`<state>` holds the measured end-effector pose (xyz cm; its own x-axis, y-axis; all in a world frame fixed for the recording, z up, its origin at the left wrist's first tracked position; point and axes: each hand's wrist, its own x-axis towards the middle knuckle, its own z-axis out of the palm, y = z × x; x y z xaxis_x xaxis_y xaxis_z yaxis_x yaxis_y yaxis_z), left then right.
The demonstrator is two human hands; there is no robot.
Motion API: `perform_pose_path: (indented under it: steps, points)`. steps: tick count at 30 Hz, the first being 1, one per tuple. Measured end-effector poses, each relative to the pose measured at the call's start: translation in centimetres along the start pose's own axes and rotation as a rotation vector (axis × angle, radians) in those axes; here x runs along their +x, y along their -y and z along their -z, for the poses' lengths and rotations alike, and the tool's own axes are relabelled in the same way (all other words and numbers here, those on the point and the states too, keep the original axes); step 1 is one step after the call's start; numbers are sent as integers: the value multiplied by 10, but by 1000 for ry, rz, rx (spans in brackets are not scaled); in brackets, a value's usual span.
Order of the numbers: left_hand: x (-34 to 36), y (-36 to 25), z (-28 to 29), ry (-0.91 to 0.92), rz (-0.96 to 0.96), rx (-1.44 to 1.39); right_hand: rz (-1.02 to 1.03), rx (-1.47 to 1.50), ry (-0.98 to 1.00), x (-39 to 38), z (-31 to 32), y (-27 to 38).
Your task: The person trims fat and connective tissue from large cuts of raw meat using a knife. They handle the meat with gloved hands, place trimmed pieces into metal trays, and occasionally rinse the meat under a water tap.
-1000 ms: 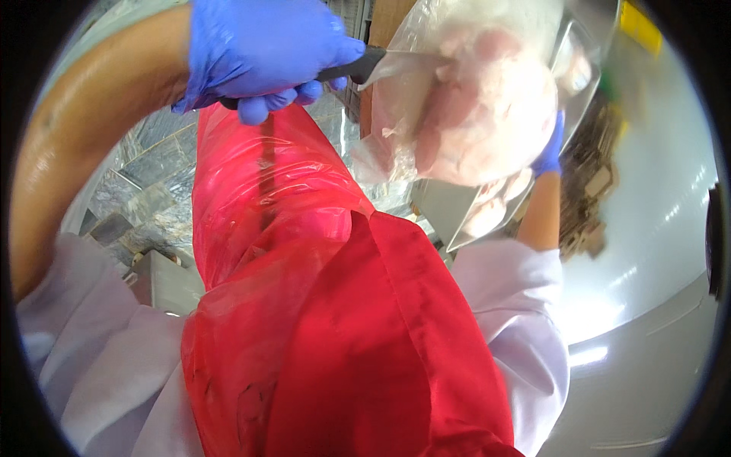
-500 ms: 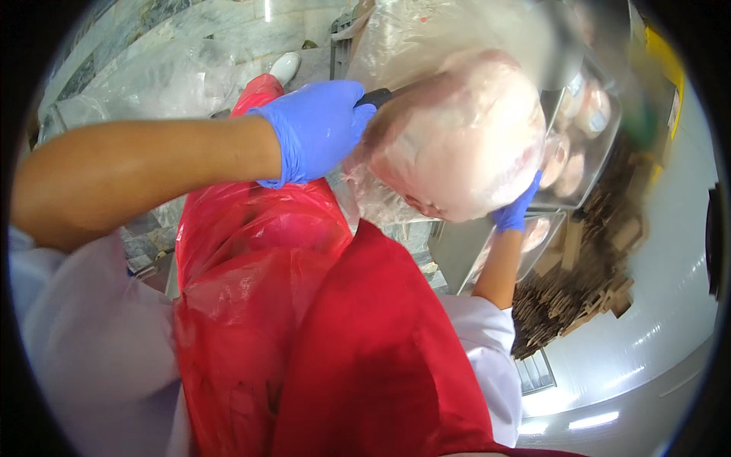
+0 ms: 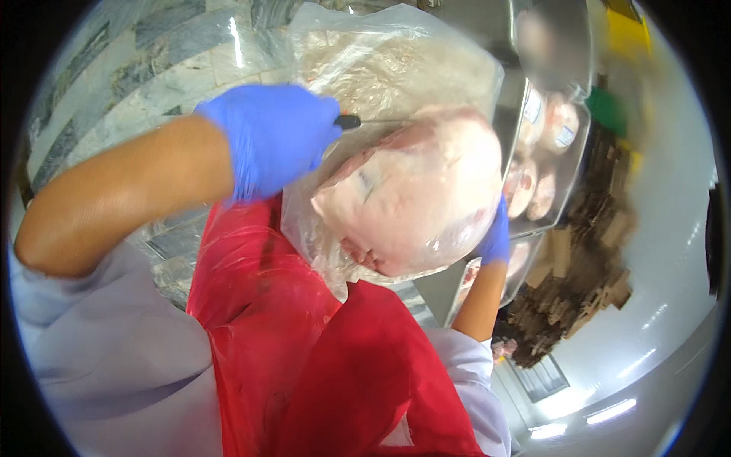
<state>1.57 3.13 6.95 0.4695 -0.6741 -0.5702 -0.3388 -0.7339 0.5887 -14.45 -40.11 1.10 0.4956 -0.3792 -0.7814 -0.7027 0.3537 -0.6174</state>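
Note:
My left hand [image 3: 266, 137], in a blue glove, is closed round the black handle of a knife [image 3: 349, 122]. Its thin blade points right, along the far edge of a large pale piece of meat [image 3: 434, 198]. The meat has a smooth, fatty surface, with redder flesh at its left and near edges. It rests on clear plastic sheeting [image 3: 396, 65]. My right hand [image 3: 496, 238], also gloved in blue, holds the meat's right side. Most of its fingers are hidden behind the meat.
Right of the meat stand metal trays [image 3: 569, 171] with several wrapped meat pieces [image 3: 562, 129]. Farther right is a heap of brown cardboard [image 3: 567, 289]. A red apron [image 3: 251, 327] covers my front. Marble-like tiles [image 3: 167, 38] show at the far left.
The view has shifted, and the meat appears lower and farther left. My left hand has drawn left with the knife, and more of the blade shows. The right hand stays at the meat's side.

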Motion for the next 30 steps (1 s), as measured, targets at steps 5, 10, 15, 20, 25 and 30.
perform_pose_path:
  steps: [5,10,15,20,25,30]
  points:
    - [-4,5,8,-112,-48,-30,-101,-250,6,10,-61,52]
    - [20,33,24,-110,-154,-16,-151,-241,34,45,-38,49]
    - [30,44,22,-72,-169,-30,-60,-311,91,38,-33,30]
    - [26,54,-5,36,-110,-110,-86,-139,-45,7,-13,-21]
    - [1,54,-65,36,-3,-371,-134,-209,-47,-14,-27,-26]
    - [-8,55,-126,-198,-2,-504,-100,-192,-177,-31,-63,-30]
